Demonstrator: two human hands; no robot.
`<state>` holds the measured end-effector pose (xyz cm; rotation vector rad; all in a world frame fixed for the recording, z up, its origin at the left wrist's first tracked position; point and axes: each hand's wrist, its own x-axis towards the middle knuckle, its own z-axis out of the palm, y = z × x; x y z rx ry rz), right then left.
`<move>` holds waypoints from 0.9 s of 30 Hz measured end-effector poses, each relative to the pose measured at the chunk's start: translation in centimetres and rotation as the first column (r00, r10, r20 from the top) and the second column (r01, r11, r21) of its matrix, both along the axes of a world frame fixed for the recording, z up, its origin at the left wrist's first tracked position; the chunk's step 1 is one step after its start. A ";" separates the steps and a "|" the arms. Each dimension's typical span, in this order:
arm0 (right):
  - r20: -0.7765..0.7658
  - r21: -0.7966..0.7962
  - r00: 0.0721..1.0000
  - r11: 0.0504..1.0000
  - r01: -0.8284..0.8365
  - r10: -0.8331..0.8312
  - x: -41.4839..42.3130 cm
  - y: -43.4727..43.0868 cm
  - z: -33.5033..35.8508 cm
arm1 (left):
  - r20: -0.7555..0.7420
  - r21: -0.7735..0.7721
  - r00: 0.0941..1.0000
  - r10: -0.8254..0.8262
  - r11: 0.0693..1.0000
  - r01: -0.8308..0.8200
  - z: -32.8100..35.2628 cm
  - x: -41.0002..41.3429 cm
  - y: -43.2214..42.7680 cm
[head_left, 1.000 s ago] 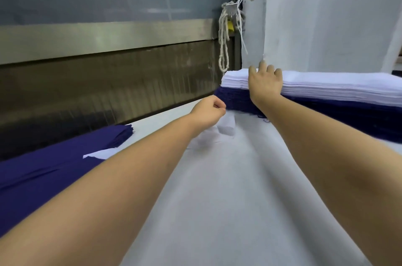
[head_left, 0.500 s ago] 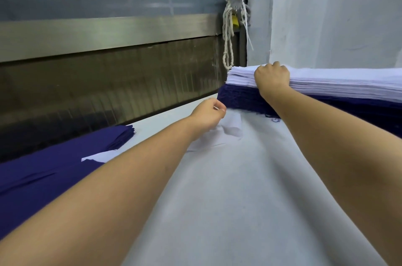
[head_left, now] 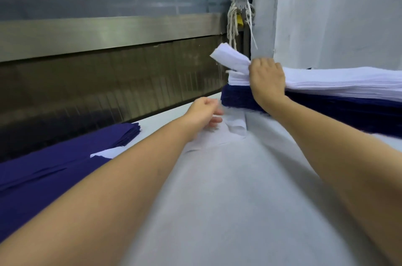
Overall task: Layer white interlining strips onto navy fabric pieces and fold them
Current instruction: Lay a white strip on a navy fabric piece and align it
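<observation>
Two stacks sit at the far right of the counter (head_left: 239, 200): white interlining strips (head_left: 348, 83) lying directly on navy fabric pieces (head_left: 237, 100). The right hand (head_left: 267, 78) is clamped on the top strip (head_left: 230, 59), whose free end is peeled up off the stack. The left hand (head_left: 203, 111) hovers at a crumpled white piece (head_left: 235, 128), fingers blurred, so whether it grips anything cannot be told. Interlining looks feather-light, limp and clingy, so several layers may lift together. A pinch at one end corner should separate a single strip.
</observation>
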<state>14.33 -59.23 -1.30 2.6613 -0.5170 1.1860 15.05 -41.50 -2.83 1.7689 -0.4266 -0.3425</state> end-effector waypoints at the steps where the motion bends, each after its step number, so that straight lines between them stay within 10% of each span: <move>1: 0.011 -0.027 0.998 0.998 -0.057 0.057 -0.2 1.1 -0.2 | -0.121 -0.131 0.992 0.019 0.991 -0.035 0.3 -0.1 0.0; 7: -0.078 -0.163 0.968 0.955 -0.248 0.238 -1.4 6.0 -1.4 | -0.510 -0.701 0.836 -0.201 0.660 -0.269 1.6 0.5 0.7; 17: -0.114 -0.428 0.962 0.861 -0.274 0.250 -2.7 7.5 -3.9 | -0.534 -0.492 0.845 0.006 0.811 -0.316 2.1 0.9 1.9; 21: -0.280 -0.182 0.886 0.886 -0.427 0.369 -3.2 6.4 -4.3 | -0.482 -0.513 0.868 0.122 0.763 -0.392 1.8 0.9 2.8; 27: -0.333 0.034 0.930 0.987 -0.155 0.157 -3.5 5.1 -3.6 | -0.430 -0.611 0.890 0.149 0.678 -0.409 3.0 0.3 6.4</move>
